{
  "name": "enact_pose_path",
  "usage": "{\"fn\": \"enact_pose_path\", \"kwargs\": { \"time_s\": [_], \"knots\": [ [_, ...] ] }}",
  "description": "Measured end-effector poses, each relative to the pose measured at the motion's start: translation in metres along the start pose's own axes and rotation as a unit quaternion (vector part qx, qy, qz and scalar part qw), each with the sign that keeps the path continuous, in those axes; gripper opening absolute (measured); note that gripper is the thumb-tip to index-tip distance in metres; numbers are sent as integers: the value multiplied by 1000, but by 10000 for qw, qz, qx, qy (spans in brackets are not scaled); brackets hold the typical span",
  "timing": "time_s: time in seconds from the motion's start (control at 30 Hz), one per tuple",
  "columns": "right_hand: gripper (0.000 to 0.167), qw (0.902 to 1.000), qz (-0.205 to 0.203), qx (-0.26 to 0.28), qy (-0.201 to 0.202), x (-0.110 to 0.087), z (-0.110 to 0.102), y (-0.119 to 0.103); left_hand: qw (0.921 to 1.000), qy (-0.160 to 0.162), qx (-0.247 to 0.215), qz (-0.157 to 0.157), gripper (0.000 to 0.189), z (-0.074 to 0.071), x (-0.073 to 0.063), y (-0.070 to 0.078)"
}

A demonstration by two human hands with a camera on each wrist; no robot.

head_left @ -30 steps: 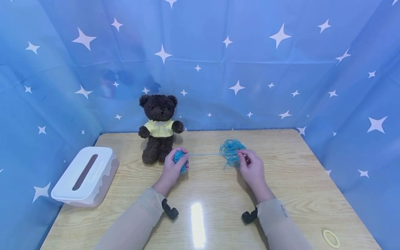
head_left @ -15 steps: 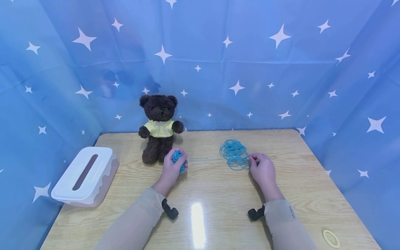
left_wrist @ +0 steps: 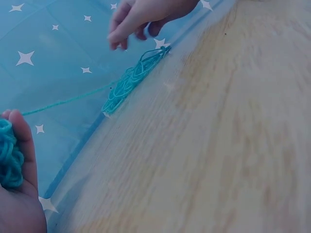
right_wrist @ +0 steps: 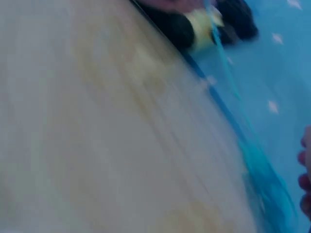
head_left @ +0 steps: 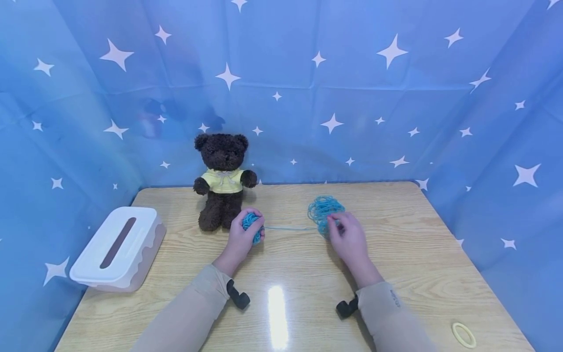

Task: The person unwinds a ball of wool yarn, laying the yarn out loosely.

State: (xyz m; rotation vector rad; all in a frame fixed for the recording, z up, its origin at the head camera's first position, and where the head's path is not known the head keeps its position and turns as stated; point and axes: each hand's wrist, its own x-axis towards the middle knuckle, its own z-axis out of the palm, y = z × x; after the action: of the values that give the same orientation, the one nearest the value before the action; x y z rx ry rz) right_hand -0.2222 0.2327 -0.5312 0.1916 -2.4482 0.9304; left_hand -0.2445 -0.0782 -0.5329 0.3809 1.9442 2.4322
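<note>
My left hand [head_left: 239, 240] grips a small wound ball of turquoise yarn [head_left: 251, 227], with the thumb curled over it. From this ball a single strand [head_left: 286, 229] runs to a loose looped pile of yarn [head_left: 322, 209] lying on the table to the right. Over the pile's near right side hovers my right hand [head_left: 350, 240], thumb and fingers loosely bent. In the left wrist view that right hand [left_wrist: 146, 18] hangs above the pile [left_wrist: 131, 83] and no yarn shows between its fingers. The right wrist view is blurred, with only a few fingertips at its edge.
Behind my left hand a dark brown teddy bear [head_left: 222, 181] in a yellow top stands on the wooden table [head_left: 308, 274]. A white lidded box [head_left: 119, 247] with a slot is at the left edge. A pale yellow ring [head_left: 464, 335] lies front right.
My right hand went right and down, then came back left over the yarn pile. The strand now runs slightly lower than a second ago. My left hand stays put around the ball.
</note>
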Motion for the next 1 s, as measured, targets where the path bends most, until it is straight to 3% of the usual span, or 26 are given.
{"fn": "enact_pose_path", "kwargs": {
  "time_s": [0.1, 0.23, 0.4, 0.73, 1.0],
  "knots": [
    [23, 9965, -232, 560, -579, -4, 18, -21, 10000, -56, 19, 7, 19, -1, 0, 0],
    [33, 9845, -175, 1135, -1325, -8, 38, -48, 9999, -117, 56, 23, 23, -1, 0, -1],
    [34, 9804, -380, 1114, -1580, -9, 58, -69, 9998, -166, 126, 51, 28, -2, 1, -2],
    [15, 9870, -378, 649, -1424, -10, 64, -70, 9998, -144, 103, 35, 20, -1, 2, -4],
    [11, 9919, -478, 1046, -537, -5, 49, -50, 9995, 68, 307, 56, 19, -2, 2, -3]
  ]
}}
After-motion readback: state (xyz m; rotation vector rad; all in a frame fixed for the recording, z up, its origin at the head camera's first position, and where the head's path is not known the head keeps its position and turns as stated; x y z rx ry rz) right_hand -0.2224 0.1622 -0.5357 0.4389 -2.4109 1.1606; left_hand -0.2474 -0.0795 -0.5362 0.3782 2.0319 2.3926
